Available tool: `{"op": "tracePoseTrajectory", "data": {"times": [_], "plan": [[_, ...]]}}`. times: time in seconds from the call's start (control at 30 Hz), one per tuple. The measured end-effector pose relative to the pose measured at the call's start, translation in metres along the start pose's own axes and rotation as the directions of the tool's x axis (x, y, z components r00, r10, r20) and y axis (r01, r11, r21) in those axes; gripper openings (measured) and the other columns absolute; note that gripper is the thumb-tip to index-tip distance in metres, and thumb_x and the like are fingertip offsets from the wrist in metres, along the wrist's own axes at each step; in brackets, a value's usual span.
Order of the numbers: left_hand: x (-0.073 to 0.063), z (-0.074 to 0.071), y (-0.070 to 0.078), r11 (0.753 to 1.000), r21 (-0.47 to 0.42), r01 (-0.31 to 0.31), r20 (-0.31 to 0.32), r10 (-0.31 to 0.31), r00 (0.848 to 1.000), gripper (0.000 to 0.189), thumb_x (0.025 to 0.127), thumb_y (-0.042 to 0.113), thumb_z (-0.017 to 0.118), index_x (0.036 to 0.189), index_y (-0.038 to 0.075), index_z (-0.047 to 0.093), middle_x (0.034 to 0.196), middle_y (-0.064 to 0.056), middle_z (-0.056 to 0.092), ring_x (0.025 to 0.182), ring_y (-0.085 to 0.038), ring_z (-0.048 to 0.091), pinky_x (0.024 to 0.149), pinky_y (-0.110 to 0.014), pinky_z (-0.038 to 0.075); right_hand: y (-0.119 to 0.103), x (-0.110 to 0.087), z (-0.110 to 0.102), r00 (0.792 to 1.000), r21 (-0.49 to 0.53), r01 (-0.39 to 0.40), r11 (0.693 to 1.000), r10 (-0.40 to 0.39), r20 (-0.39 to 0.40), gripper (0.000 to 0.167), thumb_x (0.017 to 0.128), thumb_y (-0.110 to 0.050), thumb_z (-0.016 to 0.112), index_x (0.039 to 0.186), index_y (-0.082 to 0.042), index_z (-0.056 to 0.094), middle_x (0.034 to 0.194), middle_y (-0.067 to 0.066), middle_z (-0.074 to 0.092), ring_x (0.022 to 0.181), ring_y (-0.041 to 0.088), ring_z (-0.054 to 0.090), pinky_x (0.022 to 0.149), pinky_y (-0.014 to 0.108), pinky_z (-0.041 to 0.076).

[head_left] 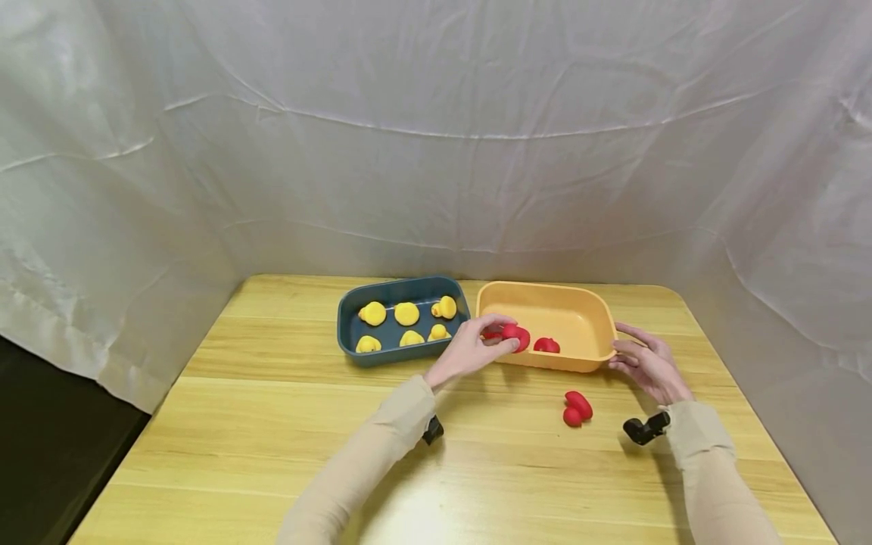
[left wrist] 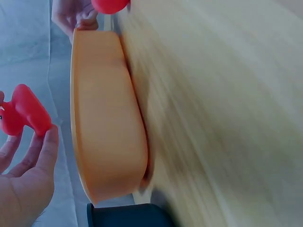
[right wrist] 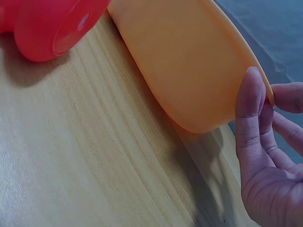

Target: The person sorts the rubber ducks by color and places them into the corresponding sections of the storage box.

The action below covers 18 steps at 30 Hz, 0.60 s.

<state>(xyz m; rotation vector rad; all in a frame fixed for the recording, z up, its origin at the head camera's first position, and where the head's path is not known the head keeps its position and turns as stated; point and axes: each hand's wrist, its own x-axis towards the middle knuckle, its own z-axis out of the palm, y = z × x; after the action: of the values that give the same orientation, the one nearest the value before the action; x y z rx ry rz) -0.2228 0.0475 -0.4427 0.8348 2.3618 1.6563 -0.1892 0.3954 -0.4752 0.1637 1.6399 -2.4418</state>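
Note:
My left hand (head_left: 471,350) grips a red rubber duck (left wrist: 26,109) between thumb and fingertips, over the near left part of an orange bin (head_left: 579,306). Inside that bin another red duck (head_left: 546,345) lies near the front wall, and a bit of red shows at its left end beside my fingers. At the bin's right end, my right hand (right wrist: 272,156) pinches the rim, its thumb on the outer wall. A third red duck (head_left: 577,409) lies on the table in front of the bin, tipped on its side.
Left of the orange bin stands a dark blue bin (head_left: 395,356) with several yellow ducks (head_left: 406,313) in two rows. Both bins sit near the back of the wooden table (head_left: 272,424). A pale cloth (head_left: 436,189) hangs behind and at the sides.

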Motion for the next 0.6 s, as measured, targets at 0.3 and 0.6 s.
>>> {"op": "tracePoseTrajectory", "data": {"times": [0.3, 0.6], "plan": [[0.018, -0.002, -0.003, 0.998, -0.009, 0.055, -0.019, -0.055, 0.998, 0.040, 0.093, 0.022, 0.073, 0.129, 0.006, 0.065, 0.123, -0.013, 0.071, 0.111, -0.026, 0.070, 0.097, -0.028, 0.058, -0.001, 0.000, 0.001, 1.000, -0.008, 0.001, 1.000, -0.001, -0.010, 0.033, 0.100, 0.004, 0.054, 0.121, -0.020, 0.061, 0.088, 0.007, 0.074, 0.073, 0.016, 0.072, 0.071, 0.024, 0.063], [0.032, -0.004, -0.005, 0.996, -0.028, 0.088, -0.023, -0.089, 0.996, 0.041, 0.094, 0.023, 0.072, 0.129, 0.003, 0.063, 0.124, -0.016, 0.069, 0.116, -0.032, 0.067, 0.097, -0.031, 0.059, -0.001, -0.001, 0.001, 1.000, -0.002, 0.001, 1.000, -0.001, -0.012, 0.034, 0.100, 0.004, 0.054, 0.119, -0.022, 0.065, 0.088, 0.007, 0.074, 0.073, 0.016, 0.072, 0.070, 0.025, 0.063]]}}
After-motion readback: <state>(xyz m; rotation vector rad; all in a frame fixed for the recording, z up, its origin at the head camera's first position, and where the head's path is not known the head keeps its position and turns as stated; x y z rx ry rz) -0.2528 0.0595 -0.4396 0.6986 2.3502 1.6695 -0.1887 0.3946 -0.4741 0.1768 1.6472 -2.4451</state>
